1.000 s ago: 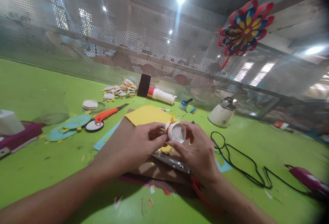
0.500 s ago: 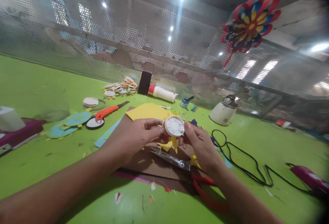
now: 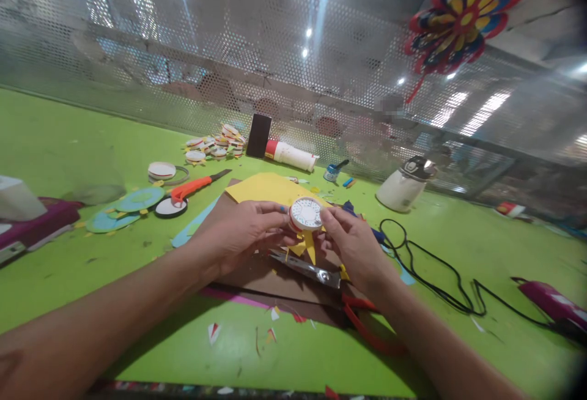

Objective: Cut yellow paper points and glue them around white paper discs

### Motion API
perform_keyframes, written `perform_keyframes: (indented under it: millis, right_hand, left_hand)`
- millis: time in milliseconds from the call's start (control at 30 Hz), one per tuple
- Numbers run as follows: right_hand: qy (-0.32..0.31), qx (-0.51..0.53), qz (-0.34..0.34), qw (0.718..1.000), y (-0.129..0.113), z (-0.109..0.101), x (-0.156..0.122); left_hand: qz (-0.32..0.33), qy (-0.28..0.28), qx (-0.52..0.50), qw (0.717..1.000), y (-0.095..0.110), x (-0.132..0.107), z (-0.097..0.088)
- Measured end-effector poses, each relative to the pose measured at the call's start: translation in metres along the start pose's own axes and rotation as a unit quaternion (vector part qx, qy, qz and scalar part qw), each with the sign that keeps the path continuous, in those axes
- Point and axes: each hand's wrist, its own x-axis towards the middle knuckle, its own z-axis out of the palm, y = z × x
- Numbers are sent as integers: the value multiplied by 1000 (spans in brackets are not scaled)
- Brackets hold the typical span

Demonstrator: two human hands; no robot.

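Between my two hands is a small round white paper disc piece with a red-and-white side and a dotted pattern on top. Yellow pointed paper strips hang below it. My left hand pinches its left edge, and my right hand grips its right edge with thumb and fingers. Open scissors with red handles lie just beneath, partly under my right wrist. Yellow paper and brown card spread under the hands.
Several similar round pieces are piled at the back, beside a phone and a white tube. An orange knife lies left. To the right are a white kettle-like container and a black cord. Paper scraps dot the front.
The view has tilted down slightly, so the table's front edge now shows. Both hands still hold the round piece, which is tipped a little differently.
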Motion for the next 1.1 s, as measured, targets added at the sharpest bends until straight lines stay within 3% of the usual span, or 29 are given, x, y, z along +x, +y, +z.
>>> perform_keyframes:
  millis: [100, 200, 267, 333, 400, 500, 1100]
  right_hand:
    - [27, -53, -7, 998, 1, -1, 1]
    - [104, -159, -105, 976, -1, -4, -1]
    - [132, -248, -222, 934, -5, -5, -5]
    - [110, -339, -319, 878, -10, -5, -10]
    - [72, -411, -372, 829, -13, -4, -13]
    - [51, -463, -395, 792, -14, -3, -14]
    - [44, -454, -384, 803, -11, -3, -13]
  left_hand:
    - [-9, 14, 3, 1000, 1, -1, 1]
    - [-19, 18, -1, 1000, 3, -2, 0]
    - [-24, 19, 1, 1000, 3, -2, -1]
    - [-22, 16, 6, 1000, 2, -1, -2]
    - [-11, 10, 9, 1000, 0, 0, -3]
    - [-5, 1, 5, 1000, -3, 1, -2]
    - [-7, -13, 15, 1000, -4, 1, -3]
